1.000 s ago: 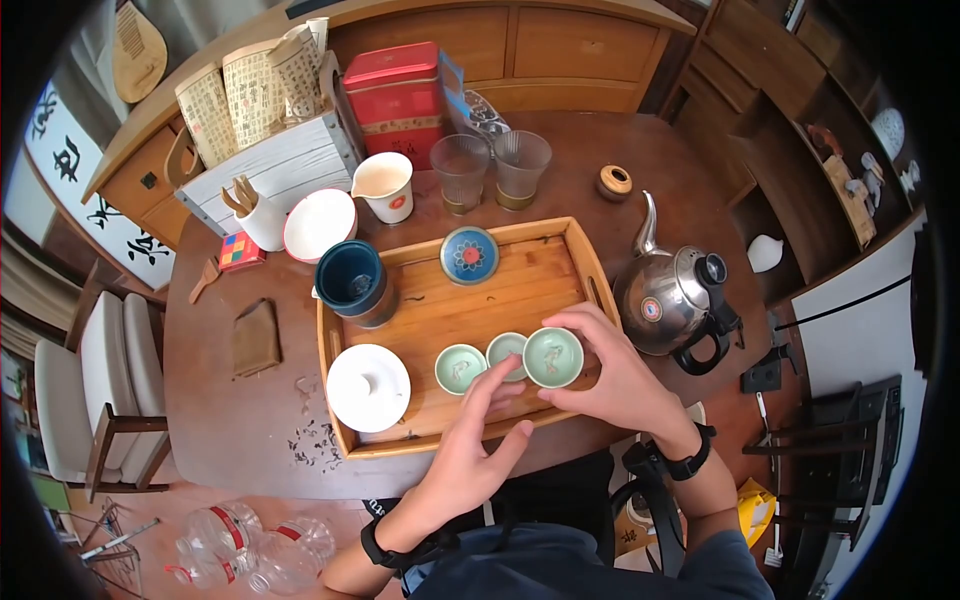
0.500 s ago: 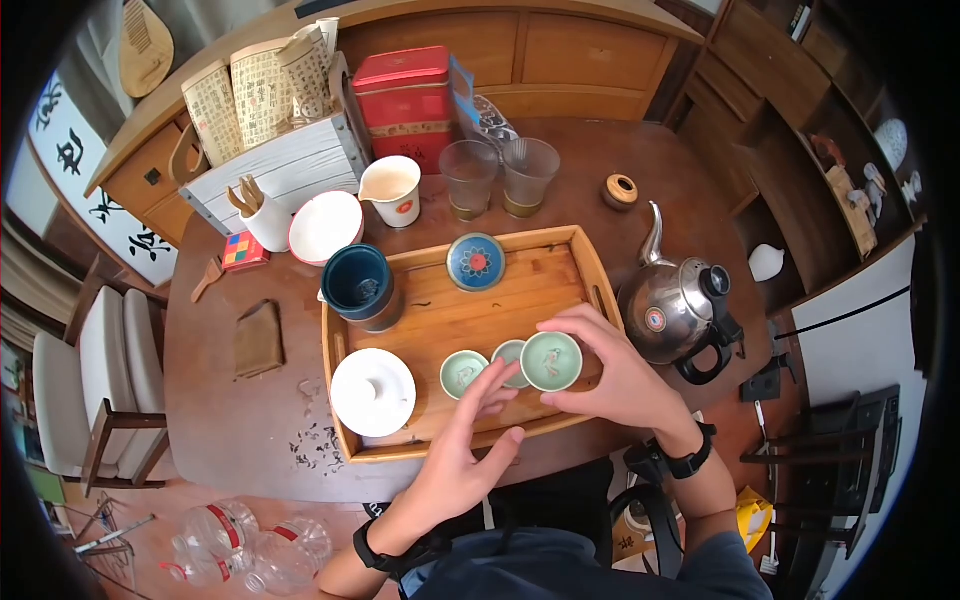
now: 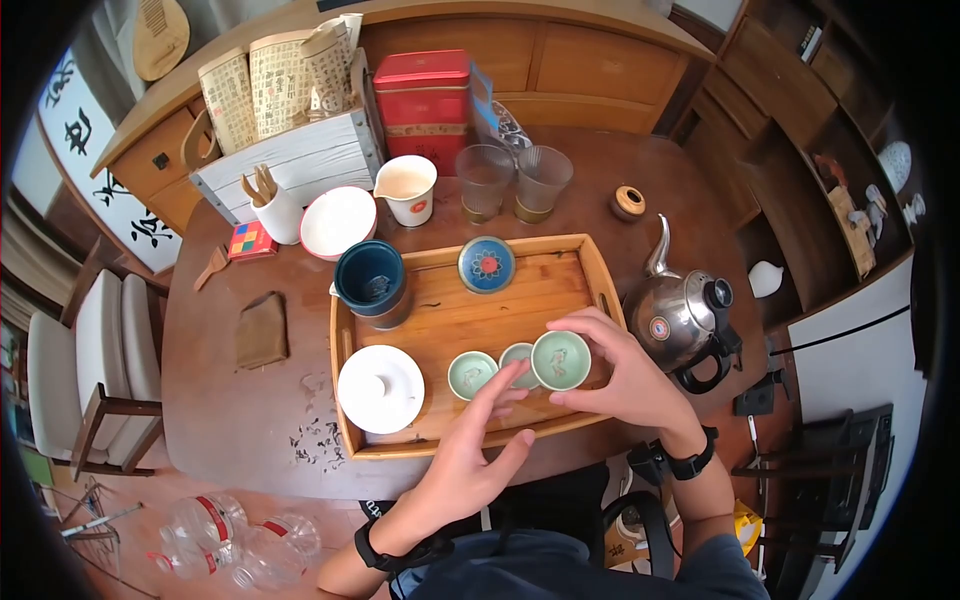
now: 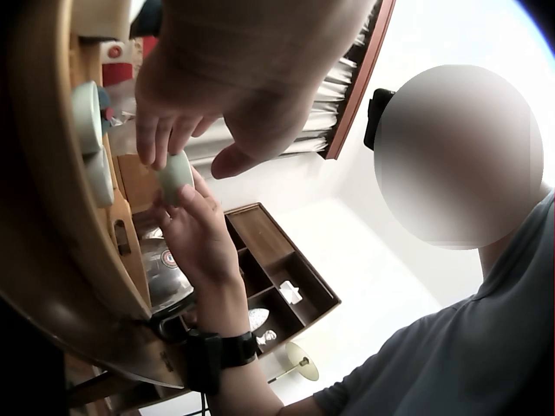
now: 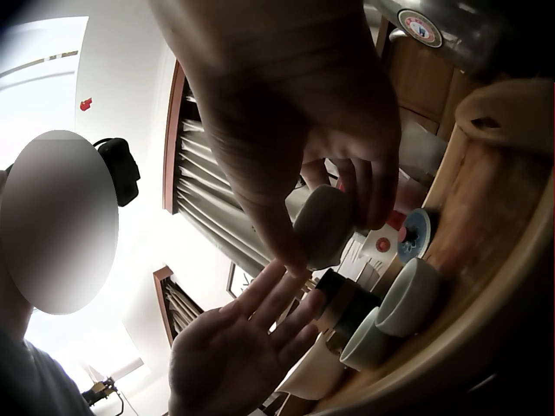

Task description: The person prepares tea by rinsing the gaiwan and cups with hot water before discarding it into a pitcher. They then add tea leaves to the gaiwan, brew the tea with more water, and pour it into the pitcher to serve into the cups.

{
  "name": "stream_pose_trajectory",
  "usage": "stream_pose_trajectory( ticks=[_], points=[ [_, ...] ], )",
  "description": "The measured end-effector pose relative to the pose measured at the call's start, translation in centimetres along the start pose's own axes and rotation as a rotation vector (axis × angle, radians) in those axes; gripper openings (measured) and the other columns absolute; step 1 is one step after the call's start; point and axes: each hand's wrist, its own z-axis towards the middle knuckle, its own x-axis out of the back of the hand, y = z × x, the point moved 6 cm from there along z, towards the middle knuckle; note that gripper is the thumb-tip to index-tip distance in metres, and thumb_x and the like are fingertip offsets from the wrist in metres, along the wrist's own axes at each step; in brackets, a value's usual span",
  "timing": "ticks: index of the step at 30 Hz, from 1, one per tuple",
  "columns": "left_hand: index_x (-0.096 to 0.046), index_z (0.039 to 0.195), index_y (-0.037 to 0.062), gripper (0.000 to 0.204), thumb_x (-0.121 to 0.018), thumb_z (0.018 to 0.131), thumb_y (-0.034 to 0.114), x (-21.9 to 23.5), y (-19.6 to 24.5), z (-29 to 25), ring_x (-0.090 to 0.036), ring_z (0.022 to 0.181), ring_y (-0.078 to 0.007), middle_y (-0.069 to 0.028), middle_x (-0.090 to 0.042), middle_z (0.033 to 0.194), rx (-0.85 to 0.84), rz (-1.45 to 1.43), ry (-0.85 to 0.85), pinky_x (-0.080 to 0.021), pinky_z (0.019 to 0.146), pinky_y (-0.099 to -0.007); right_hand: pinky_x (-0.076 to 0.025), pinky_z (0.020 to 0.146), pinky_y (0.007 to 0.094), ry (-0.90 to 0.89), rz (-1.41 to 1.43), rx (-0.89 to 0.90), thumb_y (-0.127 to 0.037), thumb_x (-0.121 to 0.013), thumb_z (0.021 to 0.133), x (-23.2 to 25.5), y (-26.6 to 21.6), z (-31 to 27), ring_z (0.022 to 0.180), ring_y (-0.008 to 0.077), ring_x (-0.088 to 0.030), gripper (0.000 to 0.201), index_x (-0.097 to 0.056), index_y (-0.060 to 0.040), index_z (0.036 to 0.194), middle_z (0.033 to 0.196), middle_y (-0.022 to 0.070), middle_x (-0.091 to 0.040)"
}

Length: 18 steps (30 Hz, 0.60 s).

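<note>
My right hand (image 3: 628, 378) pinches a pale green teacup (image 3: 560, 360) by its rim, thumb on the near side and fingers on the far side. It is raised over the right front of a wooden tray (image 3: 550, 285). A fish-like figure shows inside the cup. My left hand (image 3: 468, 462) is held beside it with fingers extended, their tips close to the cup in the left wrist view. On the tray stand two matching cups, the left one (image 3: 472, 376) in plain sight and the middle one (image 3: 516, 364) partly behind my left fingers.
The tray also bears a white lidded vessel (image 3: 381, 388), a dark blue pot (image 3: 370, 285) and a blue patterned lid (image 3: 487, 264). A steel kettle (image 3: 675, 318) stands right of it. Behind are a white pitcher (image 3: 407, 190), a red-rimmed bowl (image 3: 340, 222) and two glasses (image 3: 543, 182).
The head view has shifted slightly, moving the scene a little to the right. Both hands and the held teacup keep nearly the same places over the tray.
</note>
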Motion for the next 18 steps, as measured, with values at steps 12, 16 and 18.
stream_pose_trajectory(
  ticks=[12,16,18],
  points=[
    [-0.026,0.168,0.0052,0.083,-0.071,0.098,0.008,2.1,2.2,0.3,-0.052,0.144,-0.0395,-0.0243,-0.044,0.162,-0.073,0.103,0.029,-0.046,0.115,-0.0458,-0.047,0.113,0.0353,-0.064,0.121,-0.053,-0.002,-0.090,0.080,-0.2,-1.1,2.6,0.128,0.0169,-0.061,0.073,-0.057,-0.0039,0.146,0.135,0.0052,-0.062],
    [-0.024,0.168,0.0025,0.086,-0.073,0.097,0.013,4.0,4.0,0.5,-0.050,0.144,-0.0465,-0.0300,-0.044,0.161,-0.120,0.177,0.077,-0.045,0.116,-0.0480,-0.048,0.111,0.0341,-0.051,0.128,0.008,-0.005,-0.090,0.081,-0.9,-2.6,5.9,0.124,0.0155,-0.064,0.073,-0.056,-0.0038,0.146,0.134,0.0064,-0.067],
    [-0.023,0.169,0.0036,0.087,-0.072,0.098,0.011,4.8,4.3,0.2,-0.051,0.144,-0.0413,-0.0261,-0.044,0.163,-0.125,0.172,0.111,-0.046,0.116,-0.0468,-0.049,0.110,0.0334,-0.021,0.126,0.056,-0.007,-0.089,0.083,-1.6,-3.9,8.1,0.123,0.0152,-0.064,0.071,-0.056,-0.0032,0.145,0.132,0.0061,-0.068]
  ],
)
